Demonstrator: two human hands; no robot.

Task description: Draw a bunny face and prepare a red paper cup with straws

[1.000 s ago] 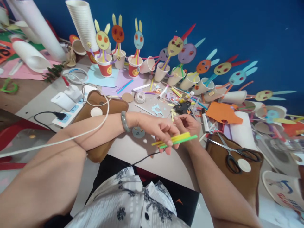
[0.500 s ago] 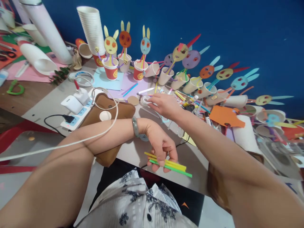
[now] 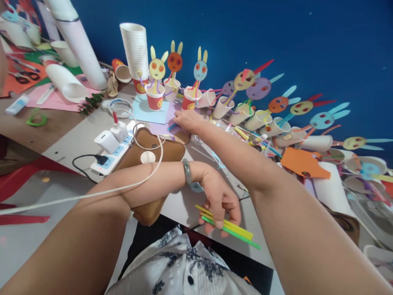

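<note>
My left hand (image 3: 219, 200), a bangle on its wrist, is closed around a small bundle of yellow and green straws (image 3: 230, 227) near the table's front edge. Farther back, my right hand (image 3: 188, 120) reaches down onto purple paper (image 3: 162, 130), its fingers bent together. A blue straw (image 3: 172, 127) pokes out by those fingertips; whether they grip it is hidden. Just behind that hand stands a red paper cup (image 3: 192, 98) carrying a blue-faced rabbit figure. A round brown disc (image 3: 181, 137) lies under the right wrist.
A power strip (image 3: 114, 153) with chargers and a white cable sits at left, beside a brown pouch (image 3: 166, 149). Rabbit-figure cups line the blue wall, with a tall cup stack (image 3: 133, 49) at their left. Orange paper (image 3: 303, 163) and a white roll (image 3: 333, 186) lie at right.
My right hand has moved left and back, from a white round item to the purple paper with the straws. The left hand keeps its bundle. The view has shifted slightly left.
</note>
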